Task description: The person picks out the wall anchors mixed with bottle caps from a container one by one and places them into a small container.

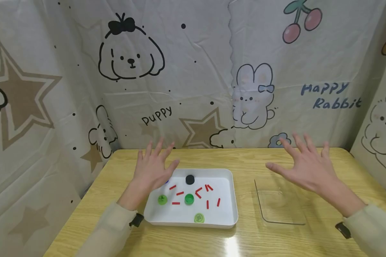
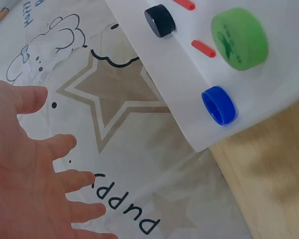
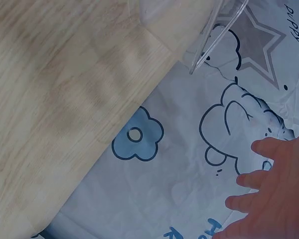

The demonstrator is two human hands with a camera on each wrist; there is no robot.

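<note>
My left hand (image 1: 152,167) hovers with spread fingers over the left back corner of a white tray (image 1: 234,214), holding nothing. In the tray lie a black cap (image 1: 189,179), a green cap (image 1: 189,199), two lighter green caps (image 1: 162,199) and several short red sticks (image 1: 218,202). A blue cap (image 2: 219,105) sits near the tray's corner in the left wrist view; my hand mostly hides it in the head view. My right hand (image 1: 312,169), fingers also spread and holding nothing, is raised above and beside a clear plastic container (image 1: 280,207) on the table.
The wooden table (image 1: 244,239) ends at a back edge against a hanging printed cloth (image 1: 196,82). More cloth hangs at the left and right sides. The clear container stands to the right of the tray, with a gap of bare wood between them.
</note>
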